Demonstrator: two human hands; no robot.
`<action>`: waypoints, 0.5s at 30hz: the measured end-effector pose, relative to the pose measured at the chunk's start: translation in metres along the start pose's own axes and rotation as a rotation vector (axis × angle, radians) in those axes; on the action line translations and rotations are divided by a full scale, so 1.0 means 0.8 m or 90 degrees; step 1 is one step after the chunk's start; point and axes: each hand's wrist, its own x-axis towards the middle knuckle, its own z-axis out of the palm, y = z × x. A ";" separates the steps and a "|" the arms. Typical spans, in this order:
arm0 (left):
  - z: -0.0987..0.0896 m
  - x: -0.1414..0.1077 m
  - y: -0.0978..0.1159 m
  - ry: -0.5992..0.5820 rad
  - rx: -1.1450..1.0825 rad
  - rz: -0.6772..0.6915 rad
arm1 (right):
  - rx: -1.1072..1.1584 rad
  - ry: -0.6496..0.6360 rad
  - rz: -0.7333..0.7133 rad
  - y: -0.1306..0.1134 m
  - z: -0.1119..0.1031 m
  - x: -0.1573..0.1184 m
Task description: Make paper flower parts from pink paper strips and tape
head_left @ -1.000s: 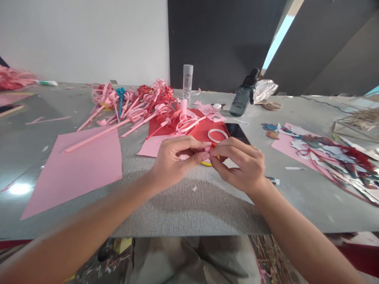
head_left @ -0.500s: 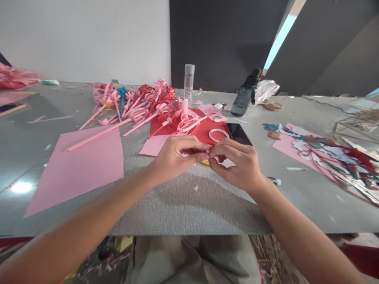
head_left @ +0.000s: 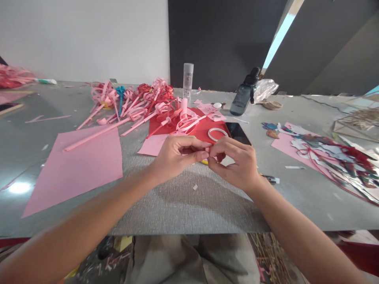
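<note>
In the middle of the head view, my left hand [head_left: 177, 156] and my right hand [head_left: 236, 161] meet fingertip to fingertip above the table. Both pinch a small piece of pink paper [head_left: 207, 150], mostly hidden by the fingers. Part of a yellow curved edge [head_left: 204, 162] shows beneath them. Just beyond my hands lie a white ring [head_left: 209, 136], a red sheet [head_left: 203, 129] and a black phone [head_left: 238, 133]. A pink sheet [head_left: 151, 144] sticks out behind my left hand.
Pink and red paper-strip flowers [head_left: 142, 103] on stems are heaped at the back left, near a large pink sheet [head_left: 89, 169]. A clear tube [head_left: 188, 81] and a dark bottle [head_left: 241, 96] stand behind. Coloured cutouts [head_left: 325, 146] lie right; a cutter [head_left: 271, 179] is beside my right wrist.
My hands keep their pinch on the pink paper, with only slight finger movement. The view has shifted a little, and more of the cutter shows beside my right wrist.
</note>
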 end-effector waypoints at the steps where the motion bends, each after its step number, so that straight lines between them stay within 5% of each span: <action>1: 0.001 0.000 0.001 0.001 -0.014 -0.006 | 0.001 0.011 -0.006 -0.001 0.000 0.000; 15: 0.019 -0.005 0.017 0.068 -0.112 -0.030 | -0.049 0.155 -0.108 -0.004 0.003 -0.001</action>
